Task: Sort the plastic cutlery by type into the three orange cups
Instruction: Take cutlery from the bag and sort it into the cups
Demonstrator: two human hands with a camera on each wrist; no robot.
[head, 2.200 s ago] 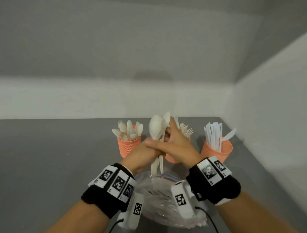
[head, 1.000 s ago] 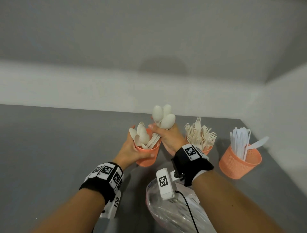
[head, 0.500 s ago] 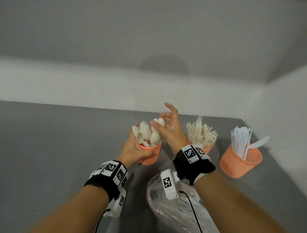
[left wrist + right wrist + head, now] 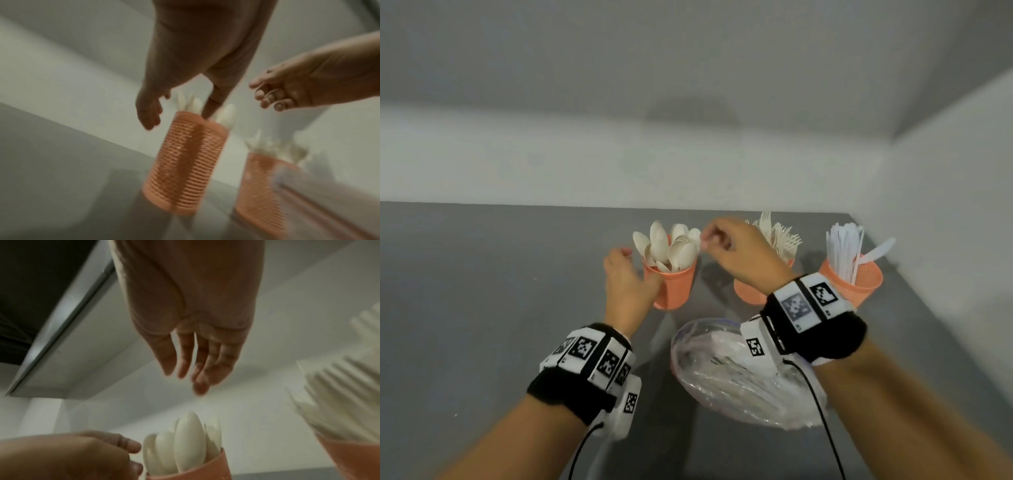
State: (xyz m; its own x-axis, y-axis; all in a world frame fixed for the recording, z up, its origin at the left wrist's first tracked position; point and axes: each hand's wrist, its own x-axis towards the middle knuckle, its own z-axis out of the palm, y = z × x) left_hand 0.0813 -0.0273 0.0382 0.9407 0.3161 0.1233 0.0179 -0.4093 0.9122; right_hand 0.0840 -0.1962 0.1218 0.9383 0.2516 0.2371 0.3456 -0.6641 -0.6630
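Three orange cups stand in a row on the grey table. The left cup [image 4: 675,289] is full of white spoons [image 4: 671,246], the middle cup [image 4: 748,293] of forks [image 4: 782,236] and the right cup [image 4: 859,286] of knives [image 4: 842,246]. My left hand [image 4: 637,267] hovers beside the spoon cup [image 4: 185,162] with relaxed fingers and grips nothing. My right hand [image 4: 709,238] hangs just above and right of the spoons [image 4: 185,443]. Its fingers are loosely curled, and a thin pale rubber band [image 4: 267,91] is looped on them.
A clear plastic bag [image 4: 722,373] with more white cutlery lies on the table just in front of the cups, under my right wrist. A wall closes the table's right side close behind the knife cup.
My right hand dropped the bunch of spoons into the left cup and drew back with curled fingers. My left hand let go of that cup, which now stands on the table.
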